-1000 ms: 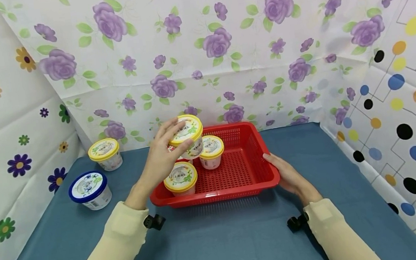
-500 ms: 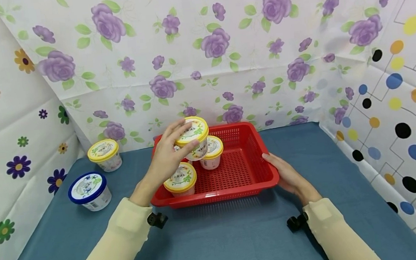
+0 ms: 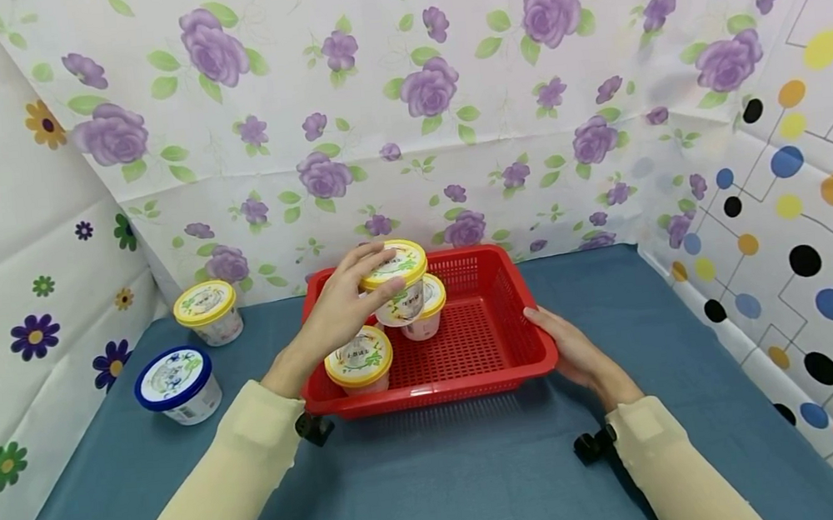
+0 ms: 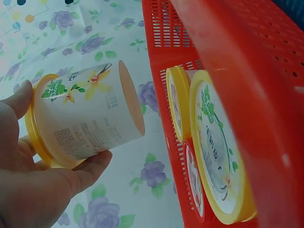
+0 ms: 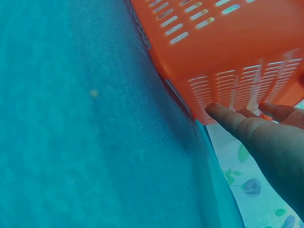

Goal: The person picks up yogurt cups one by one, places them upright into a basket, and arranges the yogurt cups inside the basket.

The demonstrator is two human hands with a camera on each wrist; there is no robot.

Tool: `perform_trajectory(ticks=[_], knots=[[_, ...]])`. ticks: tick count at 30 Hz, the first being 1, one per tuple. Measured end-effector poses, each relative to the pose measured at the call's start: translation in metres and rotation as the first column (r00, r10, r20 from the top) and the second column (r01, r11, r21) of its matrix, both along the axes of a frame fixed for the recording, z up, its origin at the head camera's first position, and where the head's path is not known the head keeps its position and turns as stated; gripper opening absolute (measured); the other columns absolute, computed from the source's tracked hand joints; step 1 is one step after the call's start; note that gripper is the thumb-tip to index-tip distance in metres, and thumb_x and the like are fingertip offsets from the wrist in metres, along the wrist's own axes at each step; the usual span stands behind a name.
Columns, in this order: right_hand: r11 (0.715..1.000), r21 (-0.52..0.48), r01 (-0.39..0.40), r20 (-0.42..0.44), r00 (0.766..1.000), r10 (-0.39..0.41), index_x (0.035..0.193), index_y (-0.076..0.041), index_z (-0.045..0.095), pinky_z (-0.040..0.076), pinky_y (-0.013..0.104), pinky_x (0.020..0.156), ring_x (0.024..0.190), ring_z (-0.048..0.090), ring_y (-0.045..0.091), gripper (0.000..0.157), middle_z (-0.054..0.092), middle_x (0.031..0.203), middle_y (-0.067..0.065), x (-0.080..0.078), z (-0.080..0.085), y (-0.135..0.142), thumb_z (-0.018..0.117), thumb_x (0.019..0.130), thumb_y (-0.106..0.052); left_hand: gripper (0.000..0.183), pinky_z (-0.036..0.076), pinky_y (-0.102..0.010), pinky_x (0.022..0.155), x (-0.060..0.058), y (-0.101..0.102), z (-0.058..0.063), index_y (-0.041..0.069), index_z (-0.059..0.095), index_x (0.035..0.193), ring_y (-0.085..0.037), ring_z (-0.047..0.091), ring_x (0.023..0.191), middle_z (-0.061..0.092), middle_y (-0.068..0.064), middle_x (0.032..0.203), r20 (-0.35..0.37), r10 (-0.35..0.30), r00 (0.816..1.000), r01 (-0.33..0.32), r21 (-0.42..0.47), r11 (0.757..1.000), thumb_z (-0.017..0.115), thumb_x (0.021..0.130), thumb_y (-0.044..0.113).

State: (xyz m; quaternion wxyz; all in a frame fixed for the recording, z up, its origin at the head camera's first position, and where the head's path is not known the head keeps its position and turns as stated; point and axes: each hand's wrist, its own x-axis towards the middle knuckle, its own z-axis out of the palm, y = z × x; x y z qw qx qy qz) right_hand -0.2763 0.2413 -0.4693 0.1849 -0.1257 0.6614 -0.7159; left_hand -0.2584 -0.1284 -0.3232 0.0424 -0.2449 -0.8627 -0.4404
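Note:
My left hand (image 3: 345, 304) grips a yellow-lidded ice cream tub (image 3: 398, 283) by its lid, raised over the left part of the red plastic basket (image 3: 474, 384). In the left wrist view the held tub (image 4: 90, 114) shows its bare base, apart from the tubs inside. Two yellow-lidded tubs stand in the basket, one front left (image 3: 358, 362) and one farther back (image 3: 429, 313). A red-lidded tub (image 4: 194, 183) beside them is hidden behind my hand in the head view. My right hand (image 3: 571, 345) holds the basket's right side, fingers along the outer wall (image 5: 247, 85).
Left of the basket, on the blue cloth (image 3: 437, 476), stand a blue-lidded tub (image 3: 176, 384) and a yellow-lidded tub (image 3: 208, 312) behind it. A flowered curtain (image 3: 387, 112) rises close behind the basket; patterned sheets flank both sides.
My left hand has carried the held tub a little to the right and slightly lower over the basket. The right hand and the basket have stayed in place.

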Motion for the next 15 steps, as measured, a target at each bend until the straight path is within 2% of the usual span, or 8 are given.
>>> perform_trajectory(ticks=[5,9,15], knots=[[1.000,-0.003,-0.007,-0.003,1.000,0.007,0.166,-0.015,0.024,0.060,0.039,0.088,0.108,0.071,0.028,0.062,0.046,0.147,0.037,-0.0004,-0.0005,0.0004,0.040,0.113,-0.044,0.060,0.041,-0.055,0.113,-0.0031,0.0016,0.0006,0.015,0.050,0.156,-0.030,0.035,0.150,0.036,-0.004,0.163,0.043,-0.019,0.999,0.020,-0.021,1.000,0.062,0.105,0.043],[1.000,-0.004,-0.007,-0.005,1.000,0.007,0.165,-0.015,0.024,0.060,0.038,0.088,0.106,0.072,0.027,0.061,0.047,0.146,0.037,-0.0005,-0.0011,0.0005,0.039,0.113,-0.044,0.060,0.043,-0.055,0.111,-0.0042,0.0037,-0.0001,0.015,0.051,0.155,-0.031,0.040,0.146,0.037,-0.005,0.163,0.084,-0.055,0.995,0.061,-0.064,0.996,0.064,0.104,0.043],[1.000,0.001,-0.005,-0.011,1.000,0.005,0.165,-0.014,0.025,0.060,0.037,0.087,0.103,0.072,0.025,0.062,0.049,0.143,0.036,-0.0006,-0.0013,0.0008,0.040,0.113,-0.044,0.058,0.041,-0.057,0.112,-0.0067,0.0085,-0.0028,0.016,0.055,0.152,-0.032,0.040,0.146,0.039,-0.005,0.161,0.100,-0.099,0.990,0.112,-0.137,0.984,0.067,0.102,0.043]])
